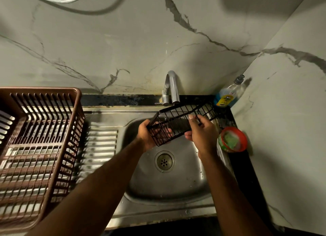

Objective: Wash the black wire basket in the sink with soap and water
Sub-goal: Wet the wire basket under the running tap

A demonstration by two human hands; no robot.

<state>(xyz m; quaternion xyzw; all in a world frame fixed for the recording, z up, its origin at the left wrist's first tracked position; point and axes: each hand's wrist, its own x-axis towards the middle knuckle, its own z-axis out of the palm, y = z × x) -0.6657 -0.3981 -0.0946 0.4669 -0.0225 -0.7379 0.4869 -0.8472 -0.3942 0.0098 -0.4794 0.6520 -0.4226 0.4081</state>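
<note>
L hand [146,135], R hand [203,135]: curled grip on black wire basket [178,123]

Soap bottle [228,93] label mostly illegible.

The sink [176,184] bowl beneath your hands is open all the way down to the drain [164,161]. Across the back of the bowl the basket [181,122], held by your left hand [148,135] and right hand [202,135], fills the space, and its far rim sits right at the tap [171,87] spout, so upward room there is tight. On your right, the tub [232,139] stands just beside your right hand, the bottle [227,94] stands in the corner near the basket's end, and the wall [282,129] closes that side. On your left, the drainboard [100,147] strip is free. The rack [40,138] blocks the way beyond it.
</note>
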